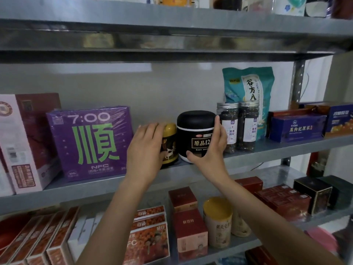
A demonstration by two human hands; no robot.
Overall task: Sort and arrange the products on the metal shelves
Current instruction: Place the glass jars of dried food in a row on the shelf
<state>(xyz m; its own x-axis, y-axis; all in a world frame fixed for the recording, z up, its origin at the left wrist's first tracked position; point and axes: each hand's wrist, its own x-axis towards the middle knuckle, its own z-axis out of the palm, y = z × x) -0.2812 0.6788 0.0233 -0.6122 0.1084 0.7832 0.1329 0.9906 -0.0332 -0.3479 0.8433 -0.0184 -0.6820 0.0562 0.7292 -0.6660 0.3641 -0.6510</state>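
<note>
A: Right hand [208, 150], fingers [217, 124] first?
B: Stretched up the right flank of the black jar [194, 131], thumb hooked at the lower front by the label — gripping the jar across its body. Forearm rising from bottom right.

A: Left hand [147, 150]?
B: Fingers [152, 129] curled round the left side of the gold-lidded jar [170, 131], holding it. Palm hiding much of the label. Forearm up from bottom centre.

A: Placement of both jars?
B: Upright on the middle shelf [286, 150], toward its front edge. Gold-lidded one on the left and shorter. Side by side, touching or just apart — cannot tell which.

A: Neighbours?
B: Shrink-wrapped purple box [91, 142] just left of the left hand. Two clear jars [228, 129] with silver lids and dark contents just right of the black jar. Teal bag [248, 83] upright behind them. Blue boxes [296, 127] further right. Down on the lower shelf [277, 175], red boxes [191, 232] and a yellow-lidded canister [217, 222].
</note>
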